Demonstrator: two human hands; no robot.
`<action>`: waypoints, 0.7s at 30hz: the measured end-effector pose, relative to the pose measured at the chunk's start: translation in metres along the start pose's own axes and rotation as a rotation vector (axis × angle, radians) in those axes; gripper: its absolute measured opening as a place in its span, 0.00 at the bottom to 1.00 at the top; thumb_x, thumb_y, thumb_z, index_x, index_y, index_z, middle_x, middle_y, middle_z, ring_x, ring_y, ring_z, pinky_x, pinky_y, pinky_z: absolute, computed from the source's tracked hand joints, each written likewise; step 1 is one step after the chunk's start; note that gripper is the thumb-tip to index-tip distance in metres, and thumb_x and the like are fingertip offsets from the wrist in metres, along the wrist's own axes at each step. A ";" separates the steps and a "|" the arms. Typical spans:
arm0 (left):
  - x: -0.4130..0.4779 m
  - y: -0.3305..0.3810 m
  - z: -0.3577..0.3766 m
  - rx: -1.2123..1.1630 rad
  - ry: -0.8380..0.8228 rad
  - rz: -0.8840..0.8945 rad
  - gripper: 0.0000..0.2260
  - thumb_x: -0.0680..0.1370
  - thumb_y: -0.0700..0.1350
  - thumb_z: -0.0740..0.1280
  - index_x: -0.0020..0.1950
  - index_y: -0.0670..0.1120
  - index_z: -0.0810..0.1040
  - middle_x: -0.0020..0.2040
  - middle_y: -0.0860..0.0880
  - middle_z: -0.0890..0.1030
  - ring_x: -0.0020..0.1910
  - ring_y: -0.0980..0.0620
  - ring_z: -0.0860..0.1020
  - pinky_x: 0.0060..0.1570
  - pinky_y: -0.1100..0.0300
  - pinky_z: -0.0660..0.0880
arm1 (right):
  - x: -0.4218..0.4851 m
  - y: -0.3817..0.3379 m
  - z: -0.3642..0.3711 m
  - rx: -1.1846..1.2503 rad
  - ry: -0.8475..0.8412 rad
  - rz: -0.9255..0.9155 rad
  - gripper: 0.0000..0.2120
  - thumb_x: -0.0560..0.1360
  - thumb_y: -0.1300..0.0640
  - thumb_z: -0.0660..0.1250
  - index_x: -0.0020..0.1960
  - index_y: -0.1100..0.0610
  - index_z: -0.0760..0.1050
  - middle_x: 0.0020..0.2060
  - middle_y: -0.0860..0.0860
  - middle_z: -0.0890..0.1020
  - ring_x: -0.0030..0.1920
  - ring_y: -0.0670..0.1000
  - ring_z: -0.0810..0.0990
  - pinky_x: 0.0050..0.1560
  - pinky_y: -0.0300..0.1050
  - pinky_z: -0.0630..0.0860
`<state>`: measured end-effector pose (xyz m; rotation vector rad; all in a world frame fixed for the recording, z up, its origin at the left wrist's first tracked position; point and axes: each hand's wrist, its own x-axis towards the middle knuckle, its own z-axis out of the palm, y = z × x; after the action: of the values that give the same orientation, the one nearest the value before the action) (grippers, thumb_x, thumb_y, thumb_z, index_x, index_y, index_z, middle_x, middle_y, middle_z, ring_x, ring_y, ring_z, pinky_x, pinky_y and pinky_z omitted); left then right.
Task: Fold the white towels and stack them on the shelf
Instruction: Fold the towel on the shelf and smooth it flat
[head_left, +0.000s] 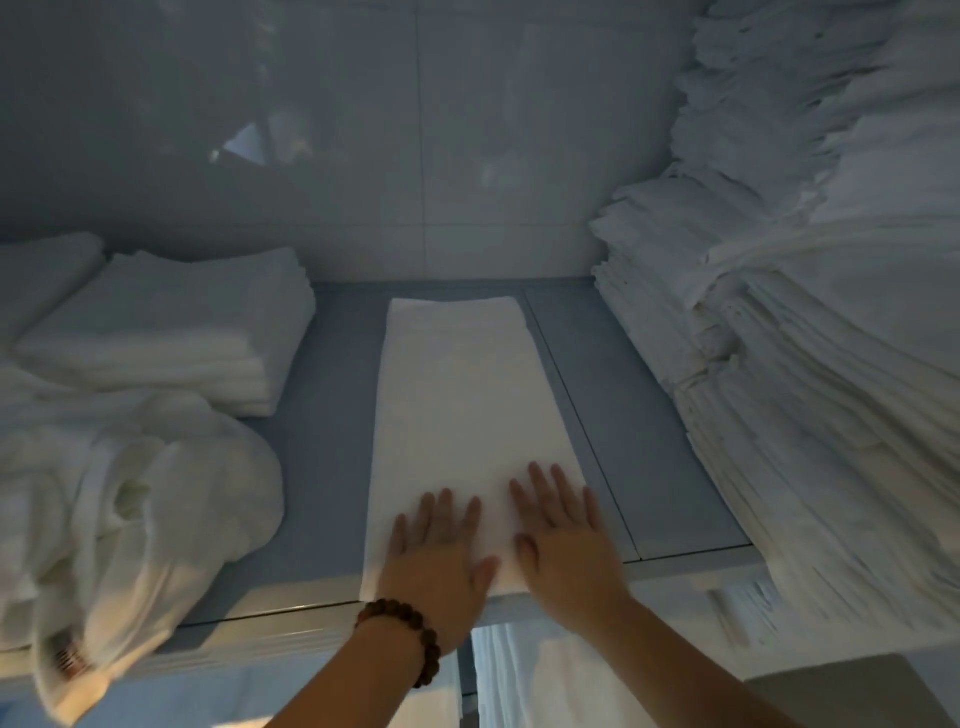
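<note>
Right of frame: tall stack of folded linen (810, 364), filling that side top to bottom. Shelf (322, 467), grey surface, runs across the centre. Lower left: crumpled heap of towels (135, 493), unfolded, likely the supply. Upper left: short folded stack (171, 327), likely the destination. Centre: one towel (462, 405), folded into a long strip, lying lengthwise from the shelf's front edge to the back wall. Left hand (441, 561) and right hand (566, 545) lie side by side on its near end, palms down, fingers straight and spread, gripping nothing. Judged to be flattening the strip ahead of a cross fold. Bead bracelet (410, 629) on left wrist.
</note>
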<state>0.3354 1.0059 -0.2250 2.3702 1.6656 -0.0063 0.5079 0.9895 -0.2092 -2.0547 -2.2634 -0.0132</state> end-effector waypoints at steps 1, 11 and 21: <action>-0.002 0.006 0.004 -0.023 0.012 0.046 0.28 0.78 0.64 0.39 0.74 0.56 0.33 0.76 0.50 0.35 0.74 0.49 0.34 0.69 0.50 0.32 | -0.003 -0.005 0.004 0.028 -0.020 -0.078 0.25 0.79 0.48 0.45 0.76 0.48 0.53 0.76 0.50 0.51 0.76 0.57 0.49 0.73 0.60 0.47; -0.021 -0.002 0.020 0.093 0.110 0.041 0.40 0.76 0.64 0.56 0.68 0.60 0.24 0.76 0.47 0.34 0.72 0.45 0.31 0.71 0.45 0.32 | -0.021 0.014 0.013 0.022 -0.160 -0.114 0.41 0.71 0.27 0.39 0.74 0.48 0.31 0.72 0.51 0.31 0.74 0.53 0.32 0.74 0.50 0.34; -0.061 0.007 0.006 0.182 0.031 -0.033 0.36 0.78 0.35 0.54 0.74 0.56 0.34 0.77 0.44 0.40 0.75 0.38 0.39 0.72 0.38 0.41 | -0.052 0.001 -0.001 -0.101 -0.216 -0.093 0.38 0.78 0.62 0.58 0.76 0.52 0.35 0.76 0.60 0.42 0.76 0.61 0.42 0.76 0.54 0.43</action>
<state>0.3217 0.9457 -0.2208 2.4846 1.7877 -0.1333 0.5133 0.9382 -0.2116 -2.0893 -2.5334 0.0958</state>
